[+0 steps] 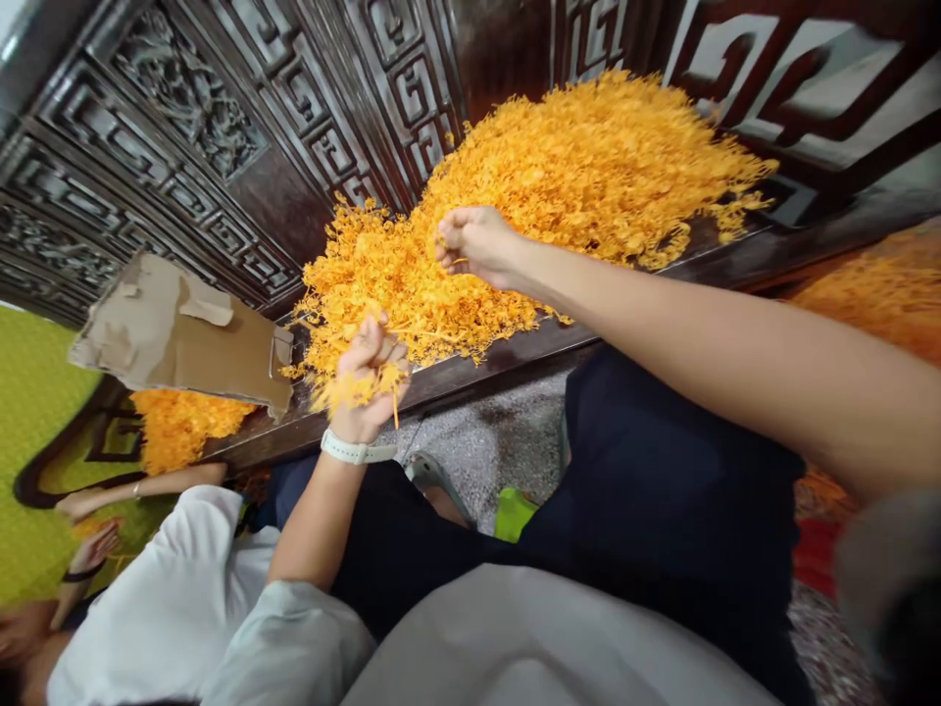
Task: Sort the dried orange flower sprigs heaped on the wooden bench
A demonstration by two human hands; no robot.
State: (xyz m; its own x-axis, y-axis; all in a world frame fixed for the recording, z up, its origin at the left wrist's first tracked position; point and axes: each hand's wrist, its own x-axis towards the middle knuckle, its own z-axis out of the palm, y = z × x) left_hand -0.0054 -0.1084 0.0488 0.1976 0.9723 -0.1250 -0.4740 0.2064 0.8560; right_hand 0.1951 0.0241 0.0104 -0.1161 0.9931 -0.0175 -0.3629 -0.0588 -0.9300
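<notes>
A big heap of orange, thread-like sprigs [573, 167] lies on a dark carved wooden bench [515, 358]. My left hand [368, 378], with a white band at the wrist, is closed round a small bunch of orange sprigs [353, 390] at the bench's front edge. My right hand [477, 243] reaches into the heap with its fingers pinched together on a few strands.
A torn cardboard sheet [183, 333] leans at the left over a smaller orange pile [183, 424]. Another person in a white shirt [169, 598] works at the lower left. The carved backrest [221, 127] rises behind. Speckled floor [492, 441] shows below.
</notes>
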